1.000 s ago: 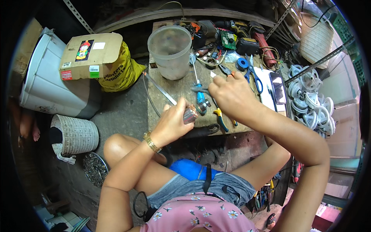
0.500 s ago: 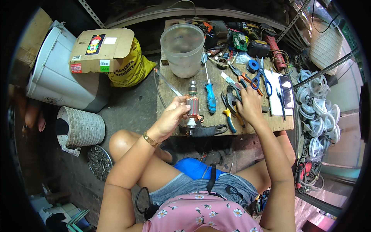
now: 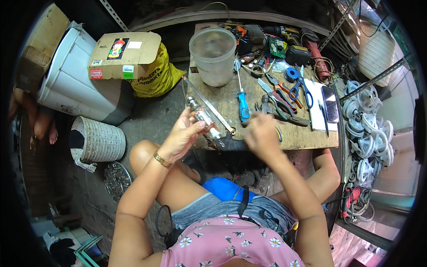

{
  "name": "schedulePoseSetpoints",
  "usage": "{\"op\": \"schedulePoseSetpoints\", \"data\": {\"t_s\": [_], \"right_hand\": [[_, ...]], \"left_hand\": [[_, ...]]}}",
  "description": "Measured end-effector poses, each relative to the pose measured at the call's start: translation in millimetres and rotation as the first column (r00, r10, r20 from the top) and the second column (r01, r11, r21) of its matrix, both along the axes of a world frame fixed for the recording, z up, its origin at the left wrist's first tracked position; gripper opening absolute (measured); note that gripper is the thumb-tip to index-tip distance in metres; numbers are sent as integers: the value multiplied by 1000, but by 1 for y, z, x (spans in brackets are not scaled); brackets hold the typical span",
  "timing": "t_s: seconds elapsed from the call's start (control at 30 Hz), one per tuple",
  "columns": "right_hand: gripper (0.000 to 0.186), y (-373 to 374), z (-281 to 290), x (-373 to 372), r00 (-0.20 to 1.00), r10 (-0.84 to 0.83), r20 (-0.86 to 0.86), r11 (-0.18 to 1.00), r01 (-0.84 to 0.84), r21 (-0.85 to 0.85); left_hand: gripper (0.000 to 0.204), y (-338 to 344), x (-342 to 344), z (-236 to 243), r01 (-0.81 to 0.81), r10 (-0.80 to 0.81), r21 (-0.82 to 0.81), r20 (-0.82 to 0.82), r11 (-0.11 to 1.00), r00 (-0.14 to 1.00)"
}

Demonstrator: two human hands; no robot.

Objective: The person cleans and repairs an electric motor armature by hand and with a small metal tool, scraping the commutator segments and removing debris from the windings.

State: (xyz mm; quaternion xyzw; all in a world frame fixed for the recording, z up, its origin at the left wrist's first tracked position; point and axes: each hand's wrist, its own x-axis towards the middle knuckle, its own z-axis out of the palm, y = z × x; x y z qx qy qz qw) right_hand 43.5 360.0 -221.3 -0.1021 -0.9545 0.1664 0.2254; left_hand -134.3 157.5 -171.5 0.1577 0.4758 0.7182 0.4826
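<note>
A motor armature [image 3: 203, 117] with copper windings and a white collar is gripped in my left hand [image 3: 181, 132], tilted above the bench's near left edge. My right hand [image 3: 263, 137] is smeared by motion over the near edge, so its fingers cannot be read. Beside it a bit of a yellow-and-blue handle [image 3: 279, 134] shows. Just beyond lie dark-handled pliers [image 3: 293, 118] and a blue-handled screwdriver [image 3: 243, 107]. Between my hands rests a black-wrapped piece [image 3: 234, 144], next to a long metal strip [image 3: 210, 106].
A clear plastic bucket [image 3: 212, 55] stands at the back left of the wooden bench [image 3: 311, 140]. Blue scissors [image 3: 303, 89], blue tape [image 3: 291, 74] and a phone [image 3: 329, 104] lie right. A white ribbed basket [image 3: 103, 141] and a pan of scraps [image 3: 117, 181] sit on the floor.
My right hand has come left and nearer, away from the pliers, which now lie turned to the right. My left hand has shifted left, and the armature has tipped from upright to slanted.
</note>
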Motion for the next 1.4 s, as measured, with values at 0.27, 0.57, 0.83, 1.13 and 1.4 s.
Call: {"op": "schedulePoseSetpoints", "data": {"t_s": [0.27,0.57,0.83,1.13,1.4], "right_hand": [[43,-67,-41,-4,984,145,106,981,-156,111],[36,-42,-32,4,983,159,89,987,-161,16],[24,-4,-8,2,977,209,40,978,-210,24],[16,136,-17,-54,861,-453,233,891,442,100],[28,148,-10,-75,653,-502,567,775,631,-41]], "left_hand": [[42,-28,-14,-24,-200,147,-251,-217,947,965],[33,-24,-7,-48,-207,66,-432,-317,878,946],[30,-17,-7,-80,-220,120,-382,-270,897,955],[22,-12,-23,-112,-317,6,-517,-516,795,857],[62,-8,-10,-101,-559,-174,-567,-779,605,602]]}}
